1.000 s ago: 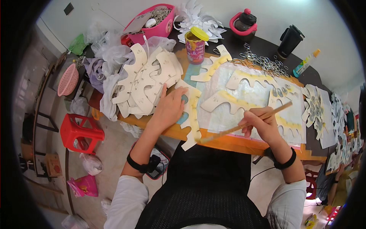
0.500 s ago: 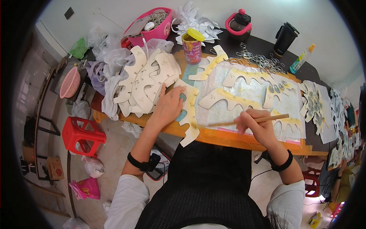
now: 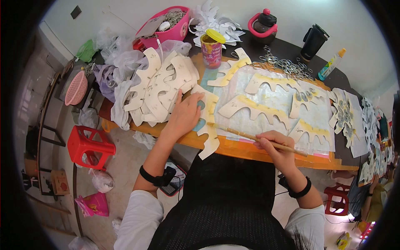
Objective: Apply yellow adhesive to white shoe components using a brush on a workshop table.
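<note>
My right hand (image 3: 278, 151) is closed around the wooden handle of a long brush (image 3: 246, 134). The brush slants to the left, and its tip touches a cream scalloped cut-out (image 3: 209, 141) with a yellow-smeared strip. On the upper part of that piece lies my left hand (image 3: 184, 111), its fingers stretched out flat and pressing it down. The lower end of the piece hangs past the table's front edge. Beside my left hand is a stack of similar plain cut-outs (image 3: 156, 93). More yellow-streaked cut-outs (image 3: 254, 109) lie to the right.
An open jar (image 3: 211, 52) with a yellow lid stands behind the work. Metal rings (image 3: 287, 64) are heaped at the back, near a black cup (image 3: 313, 41) and a glue bottle (image 3: 332, 64). Plastic bags (image 3: 121, 62) crowd the left; a red stool (image 3: 91, 146) stands on the floor.
My right hand has moved down slightly, and the brush now tilts more steeply. Its tip has shifted up along the cut-out. My left hand stays in place.
</note>
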### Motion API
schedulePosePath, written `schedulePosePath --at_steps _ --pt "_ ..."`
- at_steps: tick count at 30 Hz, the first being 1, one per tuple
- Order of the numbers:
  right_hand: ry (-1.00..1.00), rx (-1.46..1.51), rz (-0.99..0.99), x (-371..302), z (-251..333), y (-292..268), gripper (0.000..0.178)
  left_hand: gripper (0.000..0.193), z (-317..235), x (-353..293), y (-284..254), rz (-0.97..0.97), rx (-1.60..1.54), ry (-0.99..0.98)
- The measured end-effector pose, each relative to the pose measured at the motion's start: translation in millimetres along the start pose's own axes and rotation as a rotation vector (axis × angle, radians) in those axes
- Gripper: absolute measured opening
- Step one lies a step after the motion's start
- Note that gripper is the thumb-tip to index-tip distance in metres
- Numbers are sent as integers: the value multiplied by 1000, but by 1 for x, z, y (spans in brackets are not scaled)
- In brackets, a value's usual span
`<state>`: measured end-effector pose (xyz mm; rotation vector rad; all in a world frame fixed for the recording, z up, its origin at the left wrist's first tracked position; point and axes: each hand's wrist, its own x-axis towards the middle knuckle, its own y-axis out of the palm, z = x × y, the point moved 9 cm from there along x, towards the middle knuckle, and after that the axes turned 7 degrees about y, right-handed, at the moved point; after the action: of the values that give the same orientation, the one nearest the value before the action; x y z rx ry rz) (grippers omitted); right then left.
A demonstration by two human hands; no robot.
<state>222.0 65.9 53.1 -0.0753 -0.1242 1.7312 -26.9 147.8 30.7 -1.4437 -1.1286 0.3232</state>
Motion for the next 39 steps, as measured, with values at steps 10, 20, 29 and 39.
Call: schedulePosePath --at_steps 10,20,29,39 --pt "-75 -35 76 -9 16 -7 16 35 -2 -1 -1 -3 7 -3" --pt "7 69 129 -7 4 -11 22 35 -2 -2 -3 -3 -14 -11" --pt "88 238 189 -18 -5 -8 21 36 -4 -2 -4 -2 -25 -16" --pt "-10 322 261 -26 -6 -16 24 36 2 1 -4 -8 -80 -52"
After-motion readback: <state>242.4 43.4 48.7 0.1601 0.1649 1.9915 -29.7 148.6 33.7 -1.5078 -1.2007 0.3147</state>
